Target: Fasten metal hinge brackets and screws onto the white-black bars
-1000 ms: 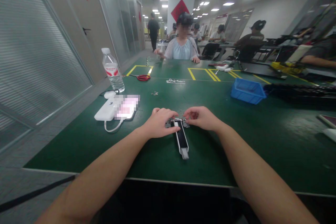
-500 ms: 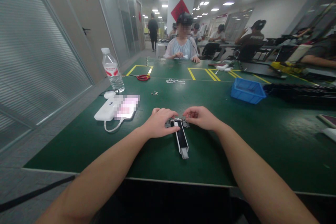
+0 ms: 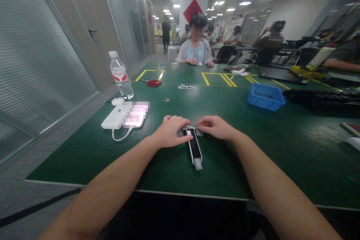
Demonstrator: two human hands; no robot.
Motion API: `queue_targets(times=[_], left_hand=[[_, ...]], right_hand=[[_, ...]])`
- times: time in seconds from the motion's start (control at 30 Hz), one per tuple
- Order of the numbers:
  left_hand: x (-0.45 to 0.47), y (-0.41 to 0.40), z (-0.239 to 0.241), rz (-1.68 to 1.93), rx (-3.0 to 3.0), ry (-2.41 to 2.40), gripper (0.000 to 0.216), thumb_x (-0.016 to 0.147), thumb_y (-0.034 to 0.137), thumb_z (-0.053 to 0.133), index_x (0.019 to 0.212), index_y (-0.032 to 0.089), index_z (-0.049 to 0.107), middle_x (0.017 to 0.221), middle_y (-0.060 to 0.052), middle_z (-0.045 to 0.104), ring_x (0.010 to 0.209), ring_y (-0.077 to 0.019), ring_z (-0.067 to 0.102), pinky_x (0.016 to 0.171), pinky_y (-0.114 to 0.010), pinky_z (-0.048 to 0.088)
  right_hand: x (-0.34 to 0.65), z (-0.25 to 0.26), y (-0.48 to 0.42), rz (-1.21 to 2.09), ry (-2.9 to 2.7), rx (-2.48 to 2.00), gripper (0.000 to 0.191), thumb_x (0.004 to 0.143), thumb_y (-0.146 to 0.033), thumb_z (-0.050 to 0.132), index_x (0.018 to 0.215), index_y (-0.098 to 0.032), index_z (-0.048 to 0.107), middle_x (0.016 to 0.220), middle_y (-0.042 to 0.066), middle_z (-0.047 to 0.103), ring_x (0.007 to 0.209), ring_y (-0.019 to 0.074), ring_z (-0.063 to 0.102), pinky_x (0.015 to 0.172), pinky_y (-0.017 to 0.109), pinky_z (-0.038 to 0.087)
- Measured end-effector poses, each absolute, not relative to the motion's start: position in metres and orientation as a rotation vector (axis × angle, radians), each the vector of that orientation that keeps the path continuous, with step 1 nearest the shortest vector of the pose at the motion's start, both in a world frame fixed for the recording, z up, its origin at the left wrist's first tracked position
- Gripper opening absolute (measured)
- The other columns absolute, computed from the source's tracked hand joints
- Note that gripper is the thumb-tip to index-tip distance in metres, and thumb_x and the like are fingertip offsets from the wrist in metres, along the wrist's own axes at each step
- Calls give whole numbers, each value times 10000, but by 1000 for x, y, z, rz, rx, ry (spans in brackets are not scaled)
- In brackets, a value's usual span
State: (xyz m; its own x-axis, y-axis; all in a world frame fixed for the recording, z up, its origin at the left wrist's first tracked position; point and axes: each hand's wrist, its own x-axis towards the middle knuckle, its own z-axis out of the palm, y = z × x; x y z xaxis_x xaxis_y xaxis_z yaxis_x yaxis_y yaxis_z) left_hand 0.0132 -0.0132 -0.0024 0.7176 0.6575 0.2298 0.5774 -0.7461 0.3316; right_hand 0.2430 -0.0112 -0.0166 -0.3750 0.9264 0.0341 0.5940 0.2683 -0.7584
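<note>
A narrow black and silver device (image 3: pixel 194 150) lies lengthwise on the green table (image 3: pixel 267 150), its far end carrying small metal parts (image 3: pixel 190 131). My left hand (image 3: pixel 171 132) rests curled on the left side of that far end, fingertips pressed against the metal parts. My right hand (image 3: pixel 215 126) is curled on the right side, fingers pinched at the same parts. What exactly sits between the fingertips is too small to make out.
A white power bank with a cable (image 3: pixel 116 119) and a water bottle (image 3: pixel 120 75) stand at the left. Red scissors (image 3: pixel 153 83), small metal pieces (image 3: pixel 188 87) and a blue bin (image 3: pixel 266 97) lie farther back. A person in a light top (image 3: pixel 196 50) sits across the table.
My hands and the device have stayed almost still. The person across the table has shifted their hands, and a person in the far corridor has walked farther away.
</note>
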Motion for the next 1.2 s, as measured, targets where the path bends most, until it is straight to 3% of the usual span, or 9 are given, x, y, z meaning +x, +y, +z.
queue_targets(times=[0.47, 1.2], left_hand=[[13, -13, -3, 514, 2676, 972, 390, 809, 477, 562, 1111, 229, 547, 1019, -40, 620, 979, -229, 541, 887, -388, 302], [13, -13, -3, 501, 2683, 976, 388, 814, 477, 563, 1104, 219, 548, 1024, -29, 612, 988, -222, 540, 878, -377, 305]], right_hand=[[244, -18, -10, 1084, -2020, -1364, 166, 758, -293, 594, 814, -150, 657, 722, 22, 655, 654, 124, 579, 633, 255, 457], [246, -21, -8, 1148, -2028, -1323, 241, 719, -347, 625, 842, -140, 615, 636, -16, 544, 567, 98, 472, 544, 242, 377]])
